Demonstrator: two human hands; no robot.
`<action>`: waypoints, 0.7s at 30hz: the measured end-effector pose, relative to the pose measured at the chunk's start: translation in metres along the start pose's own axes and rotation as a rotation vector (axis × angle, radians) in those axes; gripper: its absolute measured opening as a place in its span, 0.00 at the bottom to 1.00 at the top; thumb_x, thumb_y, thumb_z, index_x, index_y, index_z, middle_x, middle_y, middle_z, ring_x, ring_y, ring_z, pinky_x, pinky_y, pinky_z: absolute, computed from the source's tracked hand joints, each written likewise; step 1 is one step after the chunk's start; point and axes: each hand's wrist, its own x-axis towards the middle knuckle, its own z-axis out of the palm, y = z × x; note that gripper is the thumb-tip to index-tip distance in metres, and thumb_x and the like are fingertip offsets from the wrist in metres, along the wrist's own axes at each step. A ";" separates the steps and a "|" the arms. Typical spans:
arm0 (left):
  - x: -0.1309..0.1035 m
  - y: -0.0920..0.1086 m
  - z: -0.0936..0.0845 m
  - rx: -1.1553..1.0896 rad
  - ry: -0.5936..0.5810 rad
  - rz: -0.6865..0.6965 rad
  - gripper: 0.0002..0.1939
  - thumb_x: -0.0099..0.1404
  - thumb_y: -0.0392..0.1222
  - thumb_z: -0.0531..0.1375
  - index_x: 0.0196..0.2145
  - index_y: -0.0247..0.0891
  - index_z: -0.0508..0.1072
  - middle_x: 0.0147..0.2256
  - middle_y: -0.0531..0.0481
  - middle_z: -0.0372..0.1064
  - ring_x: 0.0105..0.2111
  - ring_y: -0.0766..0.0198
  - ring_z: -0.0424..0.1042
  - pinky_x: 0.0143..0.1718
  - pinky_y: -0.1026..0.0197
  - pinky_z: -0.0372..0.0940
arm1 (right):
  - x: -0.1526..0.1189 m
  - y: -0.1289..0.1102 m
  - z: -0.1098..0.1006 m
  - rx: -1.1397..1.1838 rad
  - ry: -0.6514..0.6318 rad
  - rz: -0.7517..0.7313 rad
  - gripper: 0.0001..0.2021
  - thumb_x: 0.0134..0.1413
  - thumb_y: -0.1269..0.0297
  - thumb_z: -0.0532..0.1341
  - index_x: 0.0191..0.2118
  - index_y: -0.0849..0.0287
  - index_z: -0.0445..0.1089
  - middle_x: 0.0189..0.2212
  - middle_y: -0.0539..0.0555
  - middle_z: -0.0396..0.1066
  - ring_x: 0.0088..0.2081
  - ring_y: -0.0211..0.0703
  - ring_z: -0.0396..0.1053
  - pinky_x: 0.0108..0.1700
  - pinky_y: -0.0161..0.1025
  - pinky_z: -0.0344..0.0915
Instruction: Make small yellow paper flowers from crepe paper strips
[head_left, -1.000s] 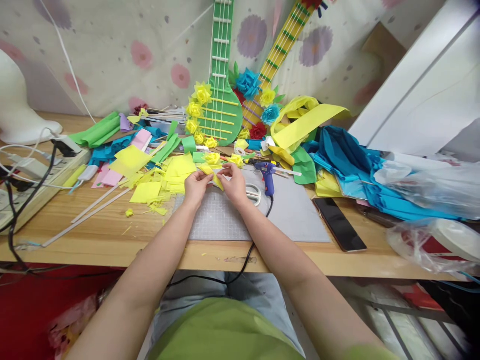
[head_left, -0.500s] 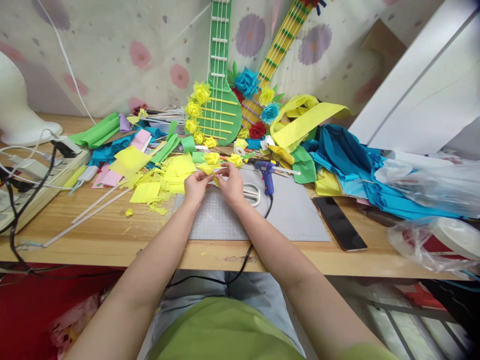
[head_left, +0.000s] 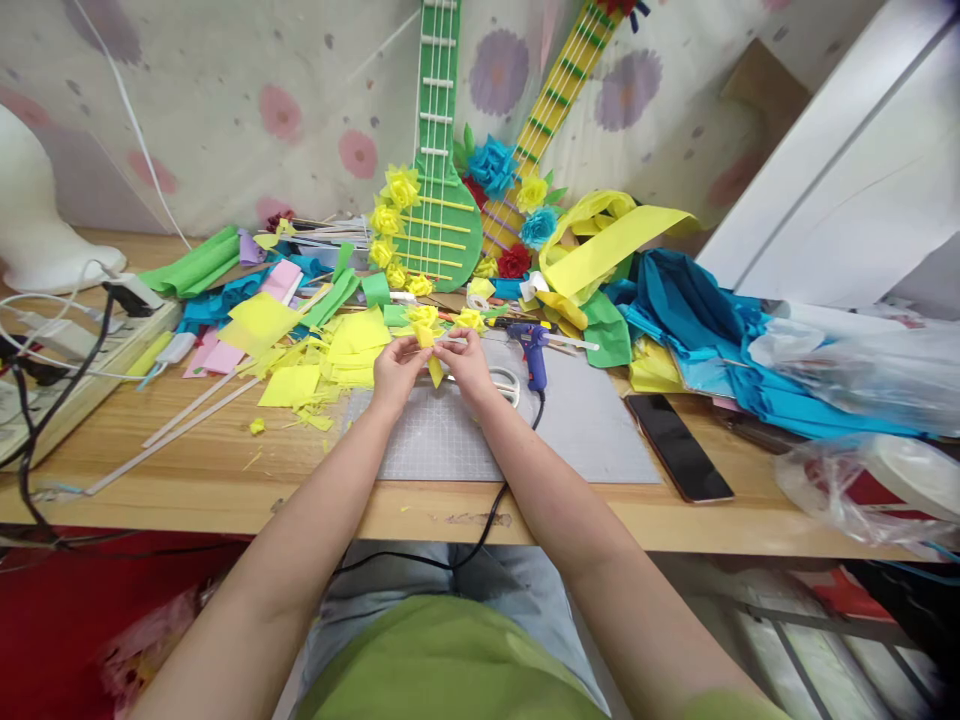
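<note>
Between my two hands is a piece of yellow crepe paper (head_left: 436, 373), its pointed lower end hanging below the fingertips. My left hand (head_left: 398, 374) pinches it from the left, and my right hand (head_left: 466, 362) pinches it from the right. Both are held above the grey cutting mat (head_left: 427, 440). Just beyond the fingers are yellow paper flowers (head_left: 470, 319). White-handled scissors (head_left: 507, 388) lie partly hidden behind my right wrist. To their right rests a blue glue gun (head_left: 535, 355) with its black cord running off the table edge.
Yellow paper squares and scraps (head_left: 352, 345) spread to the left. A green paper guitar (head_left: 442, 225) and a yellow one (head_left: 517, 205) lean on the wall. A phone (head_left: 680, 447), blue crepe paper (head_left: 690, 300) and a bagged tub (head_left: 892, 485) lie right; a power strip (head_left: 97, 370) left.
The yellow paper has turned from lying sideways between my fingers to pointing downward. My fingers have shifted slightly around it; the things on the table stay put.
</note>
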 end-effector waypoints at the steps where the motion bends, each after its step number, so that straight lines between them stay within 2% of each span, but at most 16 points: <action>1: -0.001 0.000 0.001 0.004 -0.013 0.011 0.21 0.42 0.44 0.67 0.35 0.35 0.71 0.34 0.48 0.73 0.32 0.64 0.71 0.31 0.61 0.67 | 0.000 0.000 -0.001 0.033 -0.002 0.005 0.23 0.33 0.63 0.66 0.33 0.53 0.50 0.23 0.42 0.67 0.27 0.34 0.68 0.33 0.36 0.66; 4: 0.000 -0.002 0.002 0.016 -0.026 0.016 0.19 0.41 0.44 0.67 0.32 0.34 0.71 0.28 0.50 0.72 0.28 0.65 0.71 0.31 0.61 0.68 | -0.001 0.002 -0.003 0.046 0.001 0.008 0.25 0.30 0.62 0.68 0.33 0.53 0.51 0.23 0.42 0.67 0.27 0.35 0.68 0.32 0.36 0.65; 8: 0.004 -0.004 0.000 0.009 -0.001 -0.020 0.20 0.40 0.41 0.67 0.33 0.34 0.71 0.24 0.53 0.71 0.25 0.66 0.70 0.32 0.60 0.68 | -0.002 0.005 -0.006 -0.088 -0.001 -0.044 0.21 0.35 0.64 0.65 0.35 0.54 0.54 0.24 0.43 0.68 0.27 0.34 0.67 0.32 0.35 0.64; 12: 0.003 -0.003 0.000 0.028 0.003 -0.050 0.20 0.41 0.39 0.66 0.35 0.34 0.70 0.23 0.53 0.70 0.25 0.66 0.70 0.32 0.60 0.67 | -0.003 0.004 -0.007 -0.193 0.014 -0.077 0.16 0.38 0.67 0.61 0.34 0.54 0.54 0.23 0.43 0.66 0.26 0.34 0.66 0.32 0.35 0.63; 18: -0.002 0.000 0.004 0.050 -0.040 -0.032 0.19 0.43 0.40 0.65 0.35 0.35 0.67 0.26 0.52 0.69 0.28 0.65 0.70 0.31 0.60 0.66 | -0.004 0.004 -0.007 -0.160 0.028 -0.054 0.17 0.38 0.67 0.61 0.33 0.54 0.51 0.24 0.42 0.65 0.27 0.35 0.67 0.34 0.35 0.64; 21: 0.002 -0.003 0.001 0.102 0.026 -0.012 0.16 0.44 0.37 0.63 0.33 0.36 0.66 0.23 0.55 0.66 0.25 0.67 0.68 0.30 0.62 0.65 | -0.005 -0.001 -0.013 -0.362 0.012 -0.095 0.14 0.40 0.65 0.60 0.34 0.55 0.55 0.27 0.45 0.66 0.29 0.35 0.66 0.36 0.36 0.63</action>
